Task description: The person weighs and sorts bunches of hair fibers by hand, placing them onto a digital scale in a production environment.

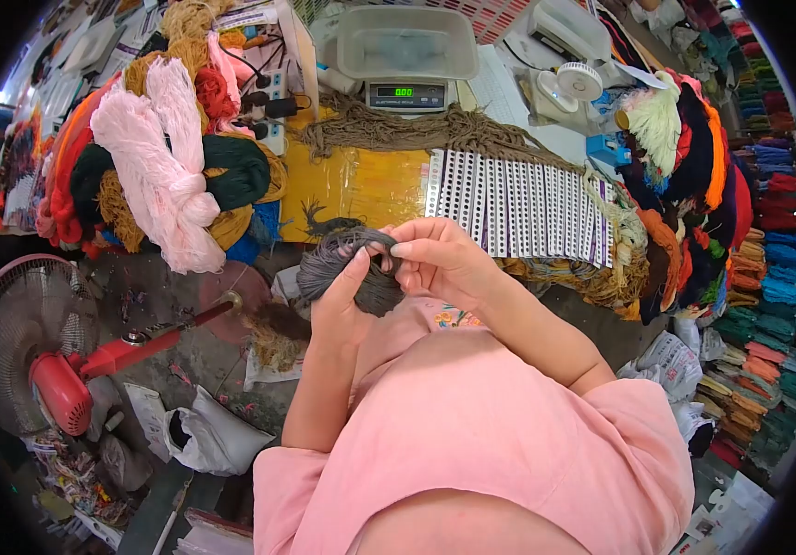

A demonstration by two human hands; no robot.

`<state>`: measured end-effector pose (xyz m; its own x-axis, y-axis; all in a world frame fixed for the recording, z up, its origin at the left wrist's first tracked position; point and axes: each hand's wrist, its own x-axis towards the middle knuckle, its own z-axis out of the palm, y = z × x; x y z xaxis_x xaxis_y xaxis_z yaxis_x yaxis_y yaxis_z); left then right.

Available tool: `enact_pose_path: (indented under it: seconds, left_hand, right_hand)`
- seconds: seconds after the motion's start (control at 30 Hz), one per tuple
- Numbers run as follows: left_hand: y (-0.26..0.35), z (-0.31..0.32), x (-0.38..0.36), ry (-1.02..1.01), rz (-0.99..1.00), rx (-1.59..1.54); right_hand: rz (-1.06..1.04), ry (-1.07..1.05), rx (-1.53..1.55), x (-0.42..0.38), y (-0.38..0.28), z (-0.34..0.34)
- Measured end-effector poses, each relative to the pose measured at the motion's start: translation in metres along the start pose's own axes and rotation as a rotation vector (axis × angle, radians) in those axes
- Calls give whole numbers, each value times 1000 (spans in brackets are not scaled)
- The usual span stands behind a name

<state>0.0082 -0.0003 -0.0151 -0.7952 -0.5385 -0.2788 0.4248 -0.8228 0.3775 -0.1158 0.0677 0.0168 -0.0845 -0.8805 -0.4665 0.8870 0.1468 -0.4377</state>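
Observation:
A dark grey skein of yarn point(329, 264) is bunched in front of my chest, at the near edge of the table. My left hand point(342, 301) wraps round its near side with the thumb up; the other fingers are partly behind the strands. From the right, my right hand point(440, 254) pinches strands at the skein's right end between thumb and fingers. The two hands are close together. Just beyond them lies a yellow taped board point(356, 185), with a few loose dark strands at its near edge. Right of that, white punched card strips point(518, 203) lie in a row.
A digital scale point(405, 95) reading 0.00 carries a clear plastic tub point(407, 46). Brown yarn point(398, 129) stretches across the table. Pink skeins point(153, 157) top a pile at left; more skeins point(685, 176) hang at right. A red floor fan point(60, 393) stands at lower left.

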Motion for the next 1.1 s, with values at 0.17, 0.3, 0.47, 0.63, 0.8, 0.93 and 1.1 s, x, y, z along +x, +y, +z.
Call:
enact_pose_path:
  seconds: [0.17, 0.3, 0.47, 0.63, 0.8, 0.93, 1.1]
  left_hand:
    - [0, 9, 8, 67, -3, 162]
    - [3, 6, 17, 73, 93, -23]
    - [53, -50, 1, -84, 380, -522]
    - [107, -211, -76, 241, 454, -560]
    - [154, -324, -189, 1059, 749, -279]
    - [169, -419, -315, 1472, 996, 171]
    - [107, -300, -246, 1199, 907, 17]
  right_hand:
    - [-66, 7, -317, 6, -1, -9]
    - [-27, 9, 32, 7, -14, -8]
    - [-95, 124, -155, 3, -67, -47]
    - [-291, 391, 167, 36, -174, -170]
    - [-611, 763, -11, 58, -267, -236]
    - [-789, 762, -85, 57, -314, -239]
    - [-176, 388, -477, 76, -262, -152]
